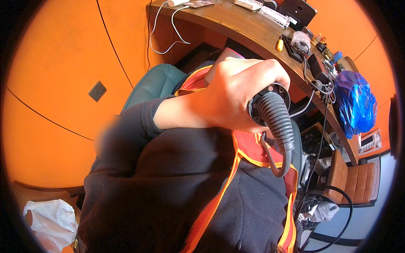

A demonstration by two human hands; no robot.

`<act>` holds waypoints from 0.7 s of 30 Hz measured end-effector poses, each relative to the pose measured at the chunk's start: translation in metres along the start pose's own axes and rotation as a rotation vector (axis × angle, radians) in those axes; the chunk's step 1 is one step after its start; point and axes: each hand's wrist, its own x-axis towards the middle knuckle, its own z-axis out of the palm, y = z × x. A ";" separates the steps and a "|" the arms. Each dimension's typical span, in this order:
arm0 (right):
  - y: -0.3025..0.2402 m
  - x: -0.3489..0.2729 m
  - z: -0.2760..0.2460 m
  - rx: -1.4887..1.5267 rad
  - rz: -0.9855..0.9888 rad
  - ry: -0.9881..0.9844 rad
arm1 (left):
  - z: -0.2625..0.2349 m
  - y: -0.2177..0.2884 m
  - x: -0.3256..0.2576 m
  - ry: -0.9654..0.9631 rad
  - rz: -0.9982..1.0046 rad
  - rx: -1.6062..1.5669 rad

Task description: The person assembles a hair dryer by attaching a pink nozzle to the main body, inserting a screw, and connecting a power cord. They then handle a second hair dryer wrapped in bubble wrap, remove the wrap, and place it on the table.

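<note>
The left hand [238, 86] clasps a black tool [276, 118], cord [287, 160] looping below it; apparently a holding step, next needing cord slack; right hand unseen, state untellable.

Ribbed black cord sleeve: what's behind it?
Behind the ribbed sleeve is the device's round dark end, gripped by the left hand; lower down, red cloth. The hand covers the device's far part, so its shape cannot be told.

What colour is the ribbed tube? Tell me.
The tube is dark grey, nearly black; head view.
</note>
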 end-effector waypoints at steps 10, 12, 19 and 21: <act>0.006 0.004 -0.001 0.012 -0.082 0.053 | 0.002 0.007 0.000 0.133 -0.063 -0.055; 0.008 0.004 0.001 0.041 -0.094 0.078 | 0.002 0.007 -0.001 0.154 -0.087 -0.030; 0.009 0.004 -0.003 -0.173 -0.146 0.193 | -0.003 0.003 0.000 0.032 -0.238 -0.190; 0.008 0.004 -0.003 -0.178 -0.132 0.198 | -0.008 0.004 0.000 -0.057 -0.103 -0.152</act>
